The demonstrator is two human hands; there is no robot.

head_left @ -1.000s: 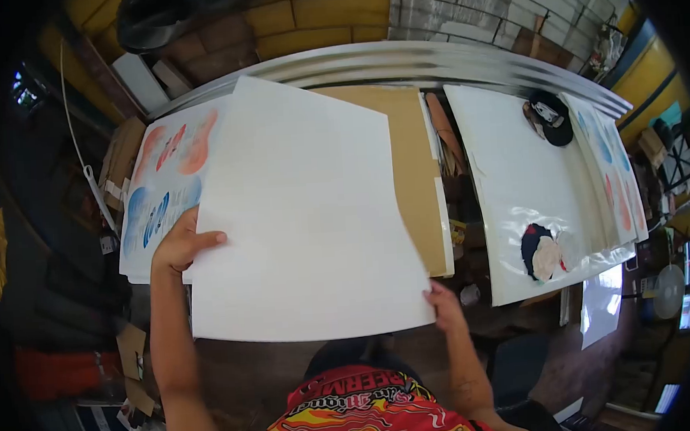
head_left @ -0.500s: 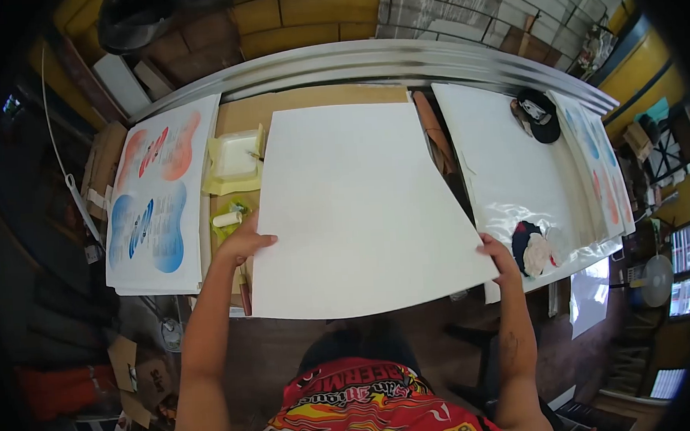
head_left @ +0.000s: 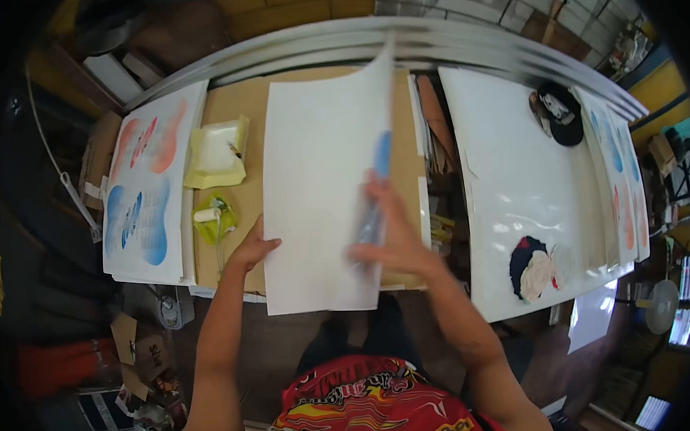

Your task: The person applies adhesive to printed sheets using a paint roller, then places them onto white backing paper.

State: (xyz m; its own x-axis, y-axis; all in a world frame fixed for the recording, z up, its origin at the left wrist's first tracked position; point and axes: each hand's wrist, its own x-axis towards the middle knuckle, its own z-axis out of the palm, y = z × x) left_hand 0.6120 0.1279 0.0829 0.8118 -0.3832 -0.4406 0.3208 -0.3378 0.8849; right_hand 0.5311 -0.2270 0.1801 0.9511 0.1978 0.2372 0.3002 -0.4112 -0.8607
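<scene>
A large white sheet (head_left: 320, 185) stands over the brown work board in front of me, its right side curled up. Blue print shows on the turned-up underside along that edge. My left hand (head_left: 255, 247) is closed on the sheet's left edge, thumb on top. At the raised right edge, my right hand (head_left: 393, 232) grips the sheet, somewhat blurred by motion. Left of the sheet sit a yellow-lined tray (head_left: 217, 156) with white contents and a small paint roller (head_left: 207, 215) on a yellow-green wrapping.
Printed sheets with red and blue shapes (head_left: 144, 187) are stacked at the left. On the white right-hand table (head_left: 499, 184) lie a black cap (head_left: 562, 114) and bunched rags (head_left: 535, 272). A metal rail (head_left: 274, 47) runs along the back.
My right hand has moved left and upward, bending the sheet's right side over. The blue underside now shows, and more of the brown board is exposed. My left hand keeps its hold.
</scene>
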